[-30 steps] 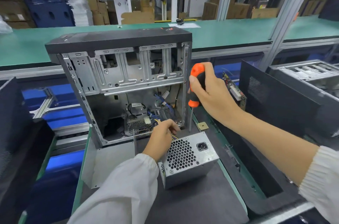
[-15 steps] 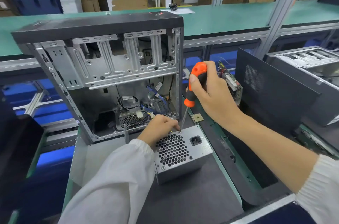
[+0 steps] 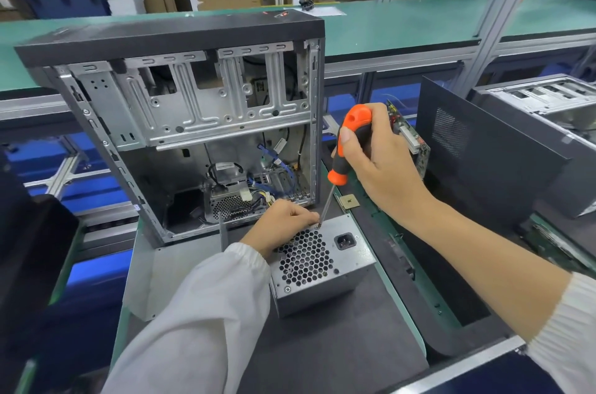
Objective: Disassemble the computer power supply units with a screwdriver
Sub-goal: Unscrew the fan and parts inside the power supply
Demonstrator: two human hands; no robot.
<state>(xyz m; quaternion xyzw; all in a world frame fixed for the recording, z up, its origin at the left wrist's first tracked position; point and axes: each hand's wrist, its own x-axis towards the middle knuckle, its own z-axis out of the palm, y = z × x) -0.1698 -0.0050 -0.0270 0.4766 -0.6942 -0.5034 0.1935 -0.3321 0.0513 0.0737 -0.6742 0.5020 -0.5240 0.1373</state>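
Head view: right hand point(image 3: 380, 164) grips the screwdriver point(image 3: 350, 143); left hand point(image 3: 280, 226) pinches its shaft at the power supply point(image 3: 325, 261) screw point(image 3: 317, 226). A tilted tip could slip, stripping it.

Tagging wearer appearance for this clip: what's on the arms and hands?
Both hands are bare: no gloves, rings or watch visible. The left hand comes out of a smooth white long sleeve with a gathered elastic cuff at the wrist. The right hand has a bare forearm; a white ribbed knit cuff sits pushed up near the elbow.
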